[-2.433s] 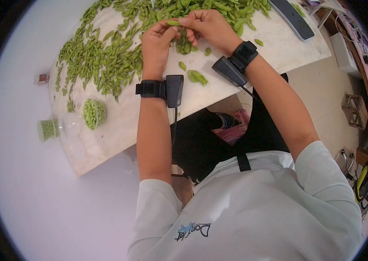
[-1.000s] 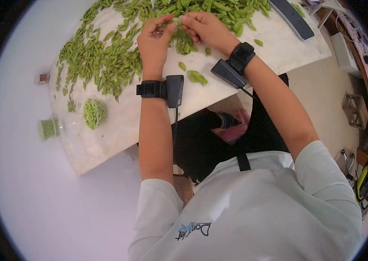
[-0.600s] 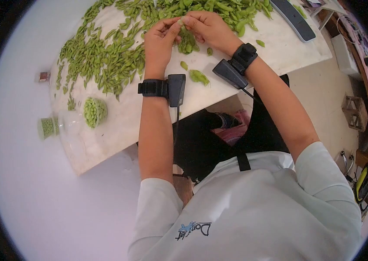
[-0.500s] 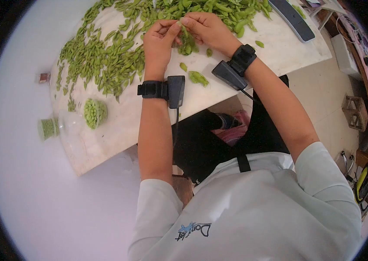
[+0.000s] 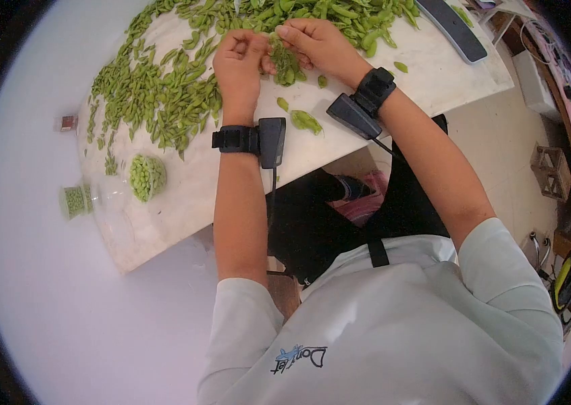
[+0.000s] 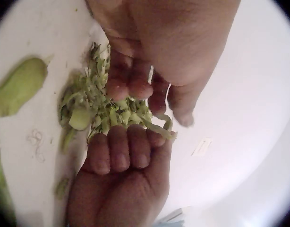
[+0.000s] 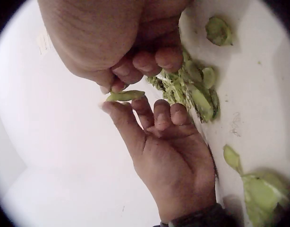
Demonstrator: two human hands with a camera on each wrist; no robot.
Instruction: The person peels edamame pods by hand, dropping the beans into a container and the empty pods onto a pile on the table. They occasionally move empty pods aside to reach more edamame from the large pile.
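In the head view, my left hand [image 5: 238,74] and right hand [image 5: 329,50] face each other above the table, close to a heap of empty-looking green shells [image 5: 285,67]. A small green pod [image 7: 128,96] lies between the hands in the right wrist view, one end pinched by the thumb and finger of the right hand [image 7: 112,38]. The left hand [image 7: 175,161] has loosely bent fingers beneath the pod. From the left wrist, a gap shows between the thumb and index of the left hand [image 6: 168,42]; the right hand [image 6: 126,175] holds the pod [image 6: 167,128].
Many green pods [image 5: 164,94] cover the table [image 5: 184,202]. A clear container of shelled beans [image 5: 147,177] stands at its left part, another tub [image 5: 74,200] beyond the left edge. A long grey device [image 5: 453,30] lies at the upper right, with loose pods [image 5: 307,121] near the front.
The left hand has moved slightly left, away from the right hand, and its thumb has come off the fingertips of the right. The right hand has shifted slightly left.
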